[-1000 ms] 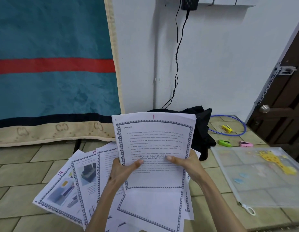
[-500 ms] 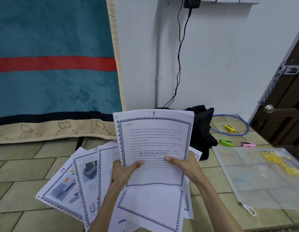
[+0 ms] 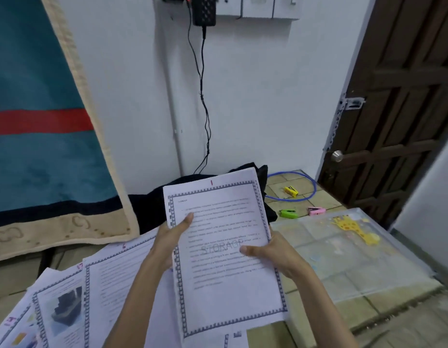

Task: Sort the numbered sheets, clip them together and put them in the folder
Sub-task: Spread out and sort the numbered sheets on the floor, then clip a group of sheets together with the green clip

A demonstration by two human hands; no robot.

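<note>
I hold a stack of white bordered sheets [image 3: 225, 285] upright in front of me; the top one carries a red "1" and a grey "STORAGE" watermark. My left hand [image 3: 171, 237] grips its left edge, thumb on the front. My right hand [image 3: 270, 252] grips its right edge, thumb on the text. More numbered sheets [image 3: 97, 287] lie fanned on the tiled floor at the lower left. A clear plastic folder [image 3: 348, 262] with a yellow giraffe print lies flat on the floor to the right. Beyond it lie a green clip [image 3: 288, 213], a pink clip [image 3: 316, 210] and a yellow clip [image 3: 291, 191].
A teal rug [image 3: 42, 121] with a red stripe leans on the wall at left. Black cloth [image 3: 152, 209] lies behind the sheets, with a black cable [image 3: 205, 109] dropping from a wall charger. A blue cable loop [image 3: 308, 183] lies by a dark wooden door [image 3: 398, 109].
The view has swung right and tilted. The held stack has come away from the fanned sheets, moving right toward the folder, and my left hand has shifted higher on its left edge.
</note>
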